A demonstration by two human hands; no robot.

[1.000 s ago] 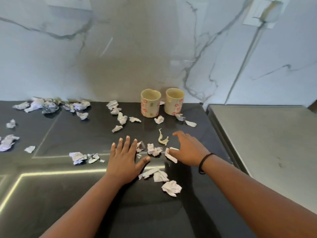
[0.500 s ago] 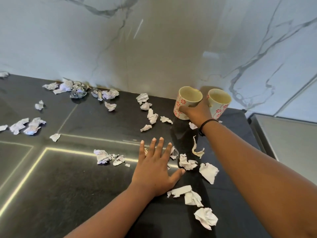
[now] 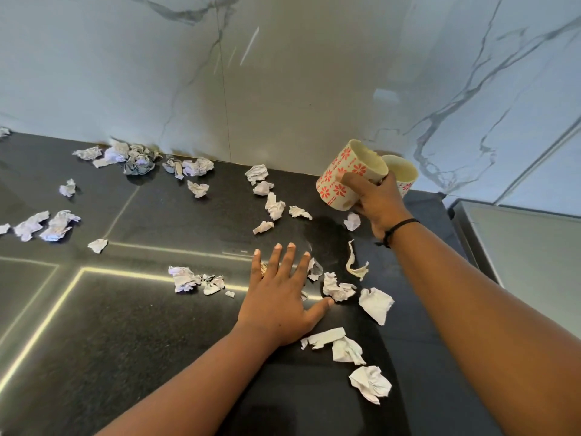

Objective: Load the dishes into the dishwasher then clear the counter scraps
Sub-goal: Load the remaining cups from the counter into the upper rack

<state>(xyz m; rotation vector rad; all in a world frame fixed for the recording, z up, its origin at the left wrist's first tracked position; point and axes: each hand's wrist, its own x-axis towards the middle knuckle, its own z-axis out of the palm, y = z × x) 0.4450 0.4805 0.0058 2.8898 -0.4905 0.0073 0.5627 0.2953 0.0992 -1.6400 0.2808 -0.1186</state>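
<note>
My right hand (image 3: pixel 379 206) grips a cream mug with red flowers (image 3: pixel 341 180), lifted off the counter and tilted to the left. A second matching mug (image 3: pixel 404 176) sits just behind it by the wall, partly hidden by my hand. My left hand (image 3: pixel 279 297) rests flat on the black counter (image 3: pixel 125 325) with fingers spread, holding nothing. Several crumpled white paper scraps lie around it, such as a scrap (image 3: pixel 338 287) by my thumb and a scrap (image 3: pixel 375 303) to its right.
More paper scraps are strewn along the back of the counter (image 3: pixel 138 160) and at the left (image 3: pixel 47 225). A marble wall (image 3: pixel 251 73) rises behind. A grey metal surface (image 3: pixel 528 253) adjoins the counter on the right.
My right hand reached from the scraps to the left mug, took hold of it and lifted it tilted. My left hand stayed flat on the counter. The view shifted right.
</note>
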